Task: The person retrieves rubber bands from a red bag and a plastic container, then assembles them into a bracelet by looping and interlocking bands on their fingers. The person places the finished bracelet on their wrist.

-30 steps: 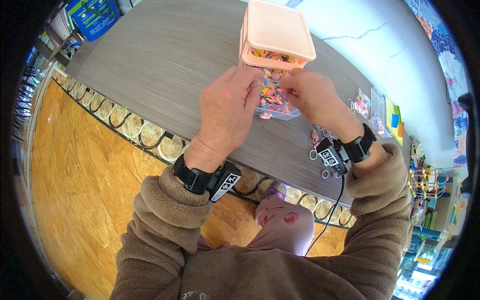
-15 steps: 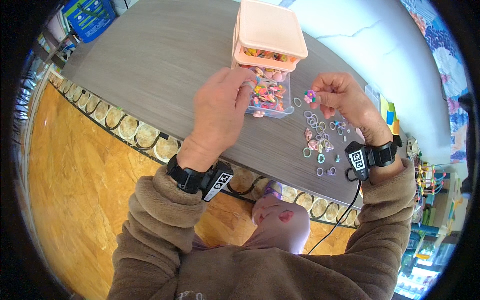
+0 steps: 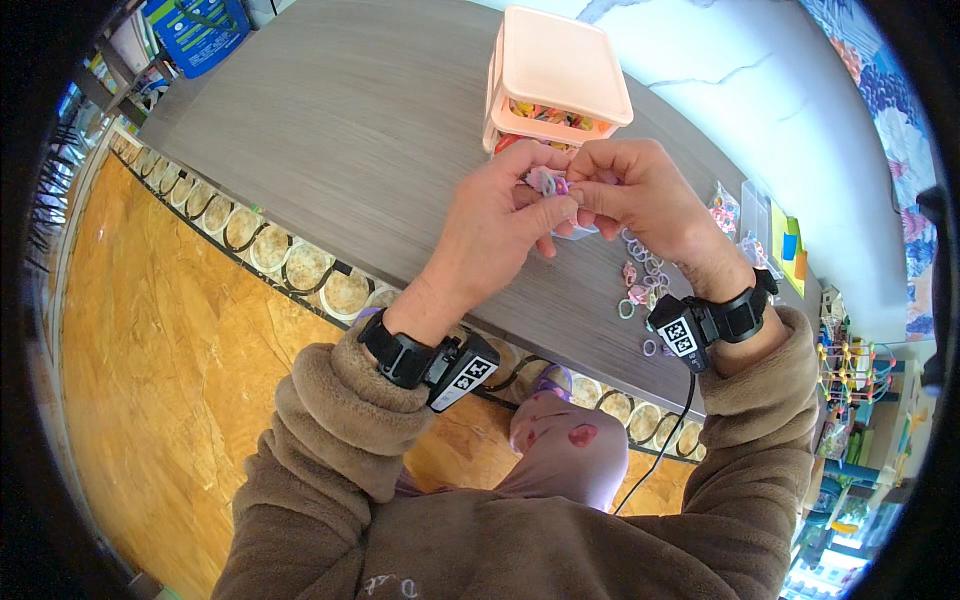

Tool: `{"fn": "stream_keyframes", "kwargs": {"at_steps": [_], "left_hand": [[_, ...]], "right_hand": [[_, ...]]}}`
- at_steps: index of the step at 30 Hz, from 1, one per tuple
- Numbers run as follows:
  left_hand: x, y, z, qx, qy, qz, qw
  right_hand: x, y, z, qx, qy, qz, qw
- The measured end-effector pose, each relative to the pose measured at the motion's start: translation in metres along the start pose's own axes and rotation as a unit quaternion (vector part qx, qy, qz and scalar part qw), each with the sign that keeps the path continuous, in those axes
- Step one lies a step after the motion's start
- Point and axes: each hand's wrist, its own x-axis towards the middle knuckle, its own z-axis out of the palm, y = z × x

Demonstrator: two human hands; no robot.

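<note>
A grey wood-grain table (image 3: 350, 130) runs from the far left to the near right, above a glossy amber, marble-patterned floor (image 3: 170, 380) edged by a border strip (image 3: 305, 270) of repeated round motifs. At the far left are a blue bag (image 3: 200, 38) and a crowded shelf; on the right, a white, grey-veined panel (image 3: 720, 100) meets a blue floral hanging (image 3: 885, 90), with a colourful bead-maze toy (image 3: 855, 370) nearer the person. Over the table, the left hand (image 3: 492, 215) grips a small bunch of pastel hair ties (image 3: 548, 183) between thumb and fingers, while the right hand (image 3: 645, 195) meets it, thumb and forefinger pinched on the bunch's right edge. The bunch is just on the near side of the peach drawer box (image 3: 565, 70), whose front gap shows coloured pieces. Both hands cover most of the clear drawer (image 3: 577, 232) below them, and its contents are largely hidden. Loose hair ties (image 3: 640, 275) lie to the right, partly behind the right wrist. Beyond that wrist, a clear packet (image 3: 724, 208) and a transparent tray (image 3: 757, 215) are only partly visible. The fisheye rim cuts off the shelf, and the exact shapes within the pinched bunch are too small to make out.
</note>
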Motion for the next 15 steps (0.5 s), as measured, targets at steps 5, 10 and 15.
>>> {"fn": "stream_keyframes", "kwargs": {"at_steps": [5, 10, 15], "left_hand": [[0.001, 0.0, -0.008, 0.029, 0.044, -0.004, 0.999], [0.003, 0.009, -0.023, 0.014, 0.151, -0.005, 0.988], [0.005, 0.013, -0.035, -0.097, 0.192, -0.055, 0.975]], "right_hand": [[0.003, 0.001, 0.0, 0.002, 0.02, -0.009, 1.0], [0.01, 0.009, -0.016, -0.109, 0.068, 0.004, 0.992], [0.017, 0.021, -0.013, -0.364, 0.042, -0.14, 0.92]]}}
